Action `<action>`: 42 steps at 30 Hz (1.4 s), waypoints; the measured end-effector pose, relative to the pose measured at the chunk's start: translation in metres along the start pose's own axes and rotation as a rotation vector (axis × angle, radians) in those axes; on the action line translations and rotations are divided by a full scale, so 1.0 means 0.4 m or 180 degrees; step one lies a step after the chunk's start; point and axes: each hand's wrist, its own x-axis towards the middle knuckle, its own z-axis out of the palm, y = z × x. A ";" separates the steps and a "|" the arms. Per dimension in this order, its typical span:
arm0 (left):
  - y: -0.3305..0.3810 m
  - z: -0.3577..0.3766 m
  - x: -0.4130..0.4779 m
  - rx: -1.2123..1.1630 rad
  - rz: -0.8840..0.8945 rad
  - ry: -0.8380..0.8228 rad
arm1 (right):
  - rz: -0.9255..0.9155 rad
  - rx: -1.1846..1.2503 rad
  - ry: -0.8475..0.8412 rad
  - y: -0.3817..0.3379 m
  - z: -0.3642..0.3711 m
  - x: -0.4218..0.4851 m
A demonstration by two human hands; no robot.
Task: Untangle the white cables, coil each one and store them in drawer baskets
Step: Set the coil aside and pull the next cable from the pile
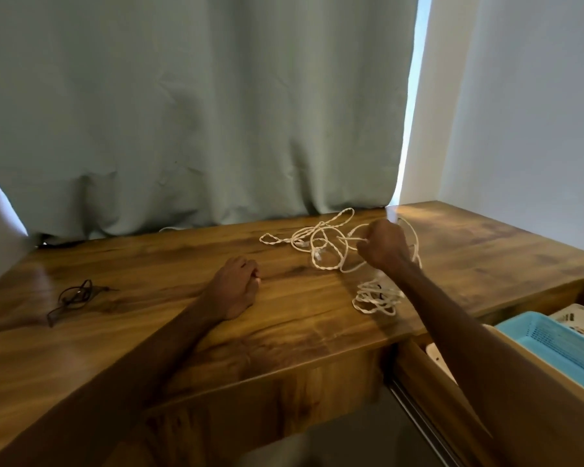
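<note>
A loose tangle of white braided cable (321,241) lies spread near the back of the wooden desk (169,318). My right hand (383,246) is closed in a fist around a strand of it, at the tangle's right side. Closer to me lies a small coiled white cable bundle (376,298), just left of my right forearm. My left hand (235,286) rests on the desk left of the cables, fingers curled, with nothing visible in it. At the lower right an open drawer holds a blue mesh basket (553,345) and a white basket (577,320).
A pair of dark-framed glasses (70,299) lies on the desk at the left. A grey-green curtain (196,112) hangs behind the desk, and a white wall (526,96) bounds it on the right. The open drawer's wooden front (429,382) juts out below the desk edge.
</note>
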 end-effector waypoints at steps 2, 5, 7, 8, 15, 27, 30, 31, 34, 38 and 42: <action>-0.046 0.003 0.000 -0.0230 -0.0151 0.0285 | 0.0014 -0.0494 -0.0230 -0.001 0.027 0.053; -0.079 0.006 0.022 -0.0294 -0.0197 0.0317 | 0.0078 -0.1183 -0.0671 0.028 0.070 0.122; -0.089 0.011 0.035 -0.0366 -0.0239 0.0329 | -0.0076 -0.1271 -0.0783 0.041 0.091 0.154; -0.095 0.014 0.040 -0.0395 -0.0243 0.0348 | -0.0121 -0.1258 -0.0776 0.041 0.093 0.168; -0.113 0.026 0.052 -0.0492 -0.0175 0.0396 | -0.0395 -0.0896 -0.0690 -0.091 -0.033 0.307; -0.112 -0.054 0.047 -0.2655 -0.1137 0.0777 | -0.1519 0.1015 0.0175 -0.465 -0.109 0.273; -0.154 -0.097 0.075 -0.3278 -0.1313 0.1476 | -0.1882 0.1106 0.0335 -0.530 -0.084 0.220; -0.181 -0.115 0.081 -0.3429 -0.1342 0.1573 | -0.1974 0.1113 0.0340 -0.546 -0.071 0.203; -0.282 -0.158 0.055 -0.2785 -0.1067 0.1082 | -0.2166 0.1083 0.0243 -0.571 -0.014 0.172; -0.378 -0.218 -0.023 -0.1168 -0.1110 -0.0008 | -0.2238 0.1199 -0.0027 -0.569 0.065 0.148; -0.361 -0.255 -0.036 -0.1825 -0.1415 0.0358 | -0.2145 0.1678 -0.0358 -0.548 0.116 0.141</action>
